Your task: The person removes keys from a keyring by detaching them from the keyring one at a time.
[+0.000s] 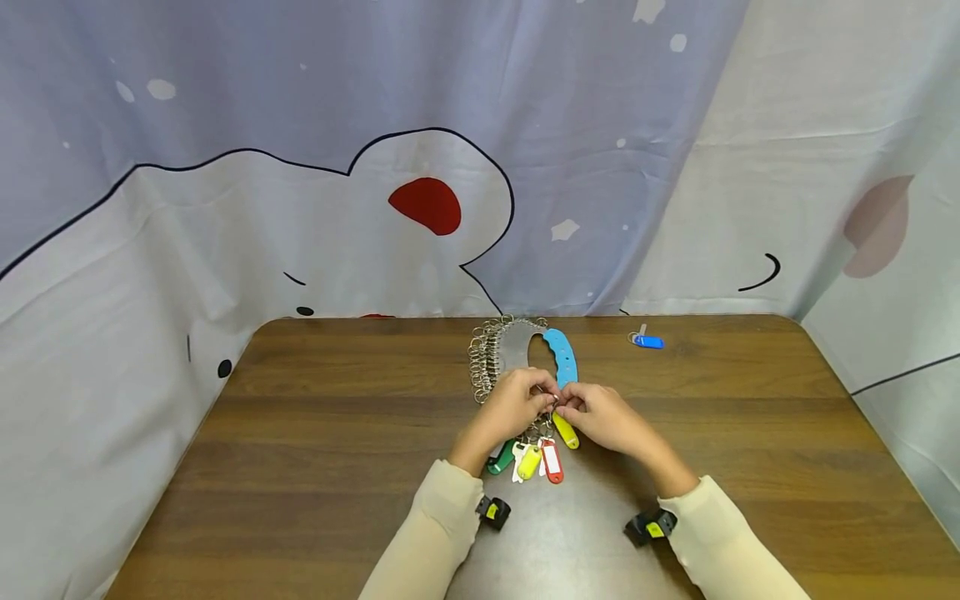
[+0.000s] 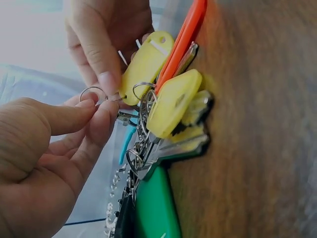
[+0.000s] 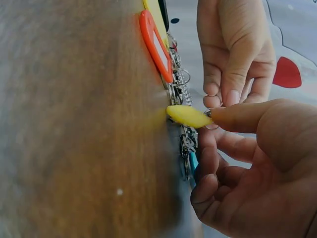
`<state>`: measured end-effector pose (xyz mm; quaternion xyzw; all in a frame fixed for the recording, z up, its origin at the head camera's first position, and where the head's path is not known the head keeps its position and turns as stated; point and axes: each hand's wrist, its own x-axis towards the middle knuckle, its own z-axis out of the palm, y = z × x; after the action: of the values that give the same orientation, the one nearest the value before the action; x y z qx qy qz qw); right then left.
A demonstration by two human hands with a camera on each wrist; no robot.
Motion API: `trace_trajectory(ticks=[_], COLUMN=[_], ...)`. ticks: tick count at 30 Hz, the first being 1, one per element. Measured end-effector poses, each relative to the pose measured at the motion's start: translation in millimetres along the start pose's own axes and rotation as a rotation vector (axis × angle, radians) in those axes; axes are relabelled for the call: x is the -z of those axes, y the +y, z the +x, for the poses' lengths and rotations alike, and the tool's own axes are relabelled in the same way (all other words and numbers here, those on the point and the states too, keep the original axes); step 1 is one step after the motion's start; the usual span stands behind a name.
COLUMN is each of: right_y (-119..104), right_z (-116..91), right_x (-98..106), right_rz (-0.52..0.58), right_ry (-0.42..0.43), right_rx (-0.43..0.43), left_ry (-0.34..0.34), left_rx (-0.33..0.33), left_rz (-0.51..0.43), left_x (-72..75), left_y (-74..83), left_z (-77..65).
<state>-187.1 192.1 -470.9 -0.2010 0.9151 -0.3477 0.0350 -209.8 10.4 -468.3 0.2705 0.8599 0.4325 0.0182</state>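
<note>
**Key tags: several on, one being worked at the ring**

Both hands meet over the key holder (image 1: 525,350) on the table (image 1: 315,433). The left hand (image 1: 510,408) pinches a small ring (image 2: 91,93); the right hand (image 1: 603,417) pinches the yellow tag (image 3: 188,115). Several tags (image 1: 542,458) already hang there. A blue tag (image 1: 648,341) lies well apart, seemingly still to do.

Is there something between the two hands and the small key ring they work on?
Nothing visible does. The left hand pinches the small key ring directly, and the right hand touches it from the other side; the yellow tag hangs beside them.
</note>
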Motion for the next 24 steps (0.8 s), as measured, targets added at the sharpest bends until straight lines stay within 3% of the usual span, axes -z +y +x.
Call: trace_trajectory(ticks=[7, 11, 18, 24], right_y=[2, -2, -4, -6], right_z=[1, 1, 1, 1], right_x=[0, 3, 8, 13], right_rz=[0.043, 0.047, 0.015, 0.023], right_ry=[0.014, 0.038, 0.094, 0.136], right_rx=[-0.039, -0.049, 0.008, 0.047], left_ry=[-0.014, -0.006, -0.008, -0.014], left_rx=[0.027, 0.02, 0.002, -0.057], left_rz=[-0.091, -0.087, 0.035, 0.14], left_x=[0.7, 1.7, 2.2, 3.1], left_y=[-1.6, -1.6, -1.2, -0.7], left_z=[-0.8, -0.9, -0.3, 0.1])
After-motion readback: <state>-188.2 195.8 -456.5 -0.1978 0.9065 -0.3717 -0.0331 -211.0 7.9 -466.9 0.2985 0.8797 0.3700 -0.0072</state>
